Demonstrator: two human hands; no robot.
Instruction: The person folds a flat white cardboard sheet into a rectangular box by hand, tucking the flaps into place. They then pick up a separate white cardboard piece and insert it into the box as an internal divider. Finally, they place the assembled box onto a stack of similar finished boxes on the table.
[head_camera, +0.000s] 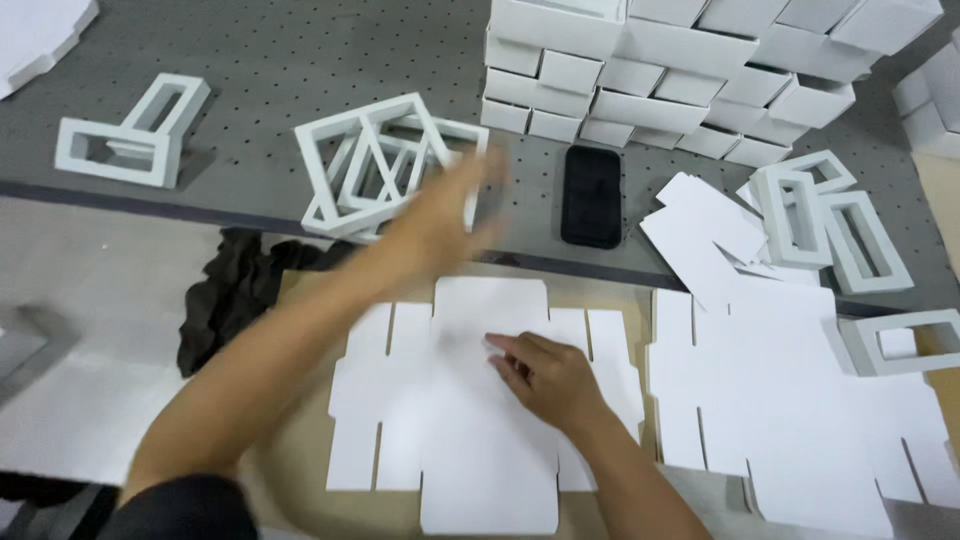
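Flat white die-cut box blank (480, 400), unfolded, lying face up on a brown cardboard sheet (300, 440) on the counter. Cross-like outline: tall central panel, narrower slotted flaps to either side, slits running in from the lower edge. Pressed near its centre under the fingertips of the right hand (545, 378). Cluster of white rectangular frame inserts (375, 160), open in the middle, leaning on one another just beyond the blank's far edge, partly hidden behind the blurred left hand (445, 215).

Packing wkshop: stacked white boxes (690, 75)
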